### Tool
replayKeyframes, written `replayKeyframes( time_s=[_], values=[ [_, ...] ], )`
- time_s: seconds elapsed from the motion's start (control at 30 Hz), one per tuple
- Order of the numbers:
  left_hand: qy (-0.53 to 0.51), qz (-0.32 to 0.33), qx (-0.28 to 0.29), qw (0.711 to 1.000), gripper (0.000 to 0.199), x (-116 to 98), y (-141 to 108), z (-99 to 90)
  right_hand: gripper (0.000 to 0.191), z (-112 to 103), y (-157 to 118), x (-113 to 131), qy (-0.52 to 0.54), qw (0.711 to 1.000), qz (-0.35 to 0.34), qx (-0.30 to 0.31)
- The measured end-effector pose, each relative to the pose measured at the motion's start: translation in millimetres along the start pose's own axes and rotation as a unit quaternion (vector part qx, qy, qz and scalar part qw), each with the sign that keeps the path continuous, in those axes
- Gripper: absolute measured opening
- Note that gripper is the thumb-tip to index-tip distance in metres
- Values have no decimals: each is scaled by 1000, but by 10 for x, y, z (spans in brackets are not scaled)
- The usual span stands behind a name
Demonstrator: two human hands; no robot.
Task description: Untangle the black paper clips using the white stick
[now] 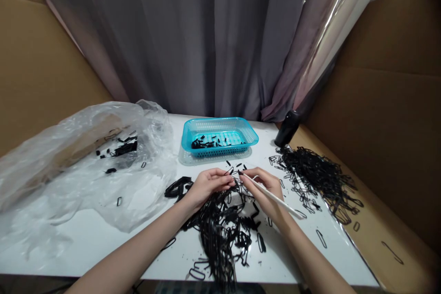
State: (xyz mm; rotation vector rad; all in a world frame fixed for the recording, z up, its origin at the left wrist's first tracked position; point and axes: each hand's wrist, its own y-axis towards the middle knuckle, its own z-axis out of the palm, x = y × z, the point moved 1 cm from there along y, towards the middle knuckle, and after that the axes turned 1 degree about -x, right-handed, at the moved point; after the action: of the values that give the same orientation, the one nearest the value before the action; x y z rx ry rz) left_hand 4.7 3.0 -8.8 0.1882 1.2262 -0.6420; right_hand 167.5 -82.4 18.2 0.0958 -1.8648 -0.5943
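Note:
My left hand [213, 183] is closed in a pinch on a thin black loop [228, 171], whose far end shows past the fingertips. My right hand [265, 190] grips a slim white stick [275, 196] like a pen, slanting back over the wrist. A small black piece [240, 172] shows at its fingertips; whether it belongs to the stick I cannot tell. The two hands are close together, fingertips a little apart. Beneath them spreads a tangled pile of black loops and strips [220, 229], with several short black pieces [238, 165] just beyond the fingers.
A blue plastic basket [220, 124] holding small black pieces stands behind the hands. To the right lie a heap of black loops [315, 172] and a black cylinder [287, 128]. A clear plastic bag [144, 193] with black pieces covers the left. Cardboard walls [386, 115] flank the white table [86, 243].

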Motion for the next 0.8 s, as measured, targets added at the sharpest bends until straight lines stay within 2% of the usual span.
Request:
replayKeyframes(
  time_s=[0.07,0.2,0.27,0.37,0.5,0.57,0.8],
  values=[
    [17,25,-5,1000,38,-6,-13,7,15,-3,0,2,-36,999,-27,-26],
    [65,66,-12,996,35,-31,-28,31,17,-2,-19,-51,-38,996,24,-78],
    [103,86,-9,991,32,-53,-33,45,22,-11,-22,-76,-48,995,36,-83],
    [162,116,6,980,28,-87,-52,63,29,-35,1,-80,-82,996,-3,-44],
    [176,113,48,977,27,-106,-80,71,22,-47,41,-26,-137,983,-110,54],
    [172,114,53,977,26,-108,-86,63,17,-46,45,2,-154,974,-145,81],
    [166,115,46,978,27,-93,-74,32,16,-32,24,-11,-162,967,-186,64]
  ],
)
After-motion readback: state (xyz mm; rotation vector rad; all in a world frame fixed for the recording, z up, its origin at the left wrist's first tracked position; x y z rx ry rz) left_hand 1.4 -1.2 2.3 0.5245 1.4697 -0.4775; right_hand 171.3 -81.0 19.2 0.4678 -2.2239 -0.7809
